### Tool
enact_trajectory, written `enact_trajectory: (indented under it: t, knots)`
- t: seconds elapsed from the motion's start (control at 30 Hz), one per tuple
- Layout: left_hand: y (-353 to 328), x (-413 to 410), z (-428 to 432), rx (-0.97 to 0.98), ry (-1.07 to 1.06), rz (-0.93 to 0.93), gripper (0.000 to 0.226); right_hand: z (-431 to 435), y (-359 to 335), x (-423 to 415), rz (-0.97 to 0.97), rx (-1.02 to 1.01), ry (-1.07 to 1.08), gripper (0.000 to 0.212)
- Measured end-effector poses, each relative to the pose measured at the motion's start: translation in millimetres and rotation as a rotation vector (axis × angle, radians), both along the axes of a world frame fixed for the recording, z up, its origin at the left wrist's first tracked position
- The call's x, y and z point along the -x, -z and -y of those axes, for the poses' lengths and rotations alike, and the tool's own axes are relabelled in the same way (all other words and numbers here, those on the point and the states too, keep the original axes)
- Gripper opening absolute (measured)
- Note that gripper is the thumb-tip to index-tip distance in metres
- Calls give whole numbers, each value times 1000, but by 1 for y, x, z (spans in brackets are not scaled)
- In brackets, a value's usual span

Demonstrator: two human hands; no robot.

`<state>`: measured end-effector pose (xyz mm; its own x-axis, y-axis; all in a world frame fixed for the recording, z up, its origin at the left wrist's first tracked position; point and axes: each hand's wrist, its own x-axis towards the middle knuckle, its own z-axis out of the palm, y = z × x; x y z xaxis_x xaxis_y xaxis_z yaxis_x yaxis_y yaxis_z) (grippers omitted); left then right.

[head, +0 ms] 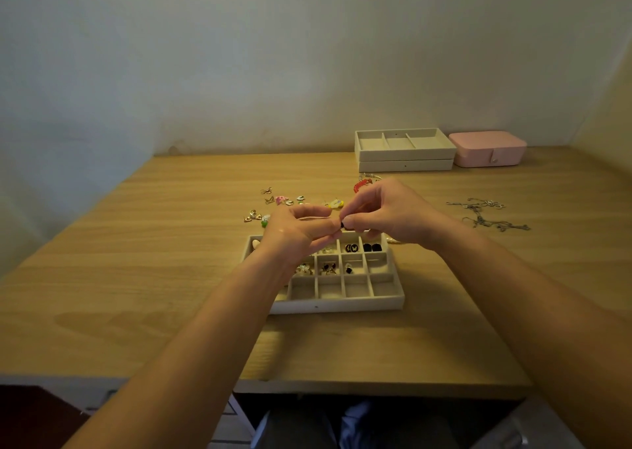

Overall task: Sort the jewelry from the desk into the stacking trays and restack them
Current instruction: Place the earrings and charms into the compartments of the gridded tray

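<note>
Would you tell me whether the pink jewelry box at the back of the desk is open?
No, the pink jewelry box sits with its lid down, beside the stacked trays.

A closed pink box [487, 148] with a small clasp on its front stands at the far right, close to the plain pale wall [239, 55]. The wall has faint stains low down, and at the near left a dark red floor [30, 414] shows
</note>
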<state>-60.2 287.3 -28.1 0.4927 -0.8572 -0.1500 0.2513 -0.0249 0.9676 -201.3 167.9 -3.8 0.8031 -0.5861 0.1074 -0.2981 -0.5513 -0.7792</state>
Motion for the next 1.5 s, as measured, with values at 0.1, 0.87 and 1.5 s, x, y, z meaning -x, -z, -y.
enact_trajectory:
  t: [0.1,0.87,1.5]
  knots:
    - [0,1,-2,-47,27,70,35,0,1,1,-22,15,-6,8]
    - [15,-6,1,-187,115,1056,14,-3,11,-3,-524,348,-171,14]
    - [11,-5,-2,-166,162,1081,26,-3,13,2,-390,350,-80,15]
